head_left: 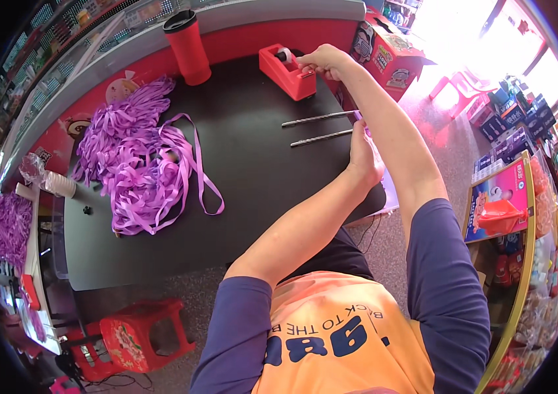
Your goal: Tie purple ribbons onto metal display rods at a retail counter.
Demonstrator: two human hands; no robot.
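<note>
A red tape dispenser [297,81] with a small roll in it stands at the far side of the black table. My right hand [326,61] is at its right side, finger and thumb pinched at the free end of the tape [299,60]. Lower down, at the table's right edge, is my left hand [366,156]; its fingers are mostly hidden behind my right forearm. Two thin metal rods [318,119] lie side by side on the table, their right ends reaching toward that hand. Some purple material [389,192] shows beside and below the left hand.
A big heap of purple ribbon [144,174] covers the table's left part [226,249]. Behind it stands a red tumbler [188,49] with a black lid. Stacked cups [60,184] are at the left edge, a red stool [138,338] below. A red carton [391,56] and packed shelves stand right.
</note>
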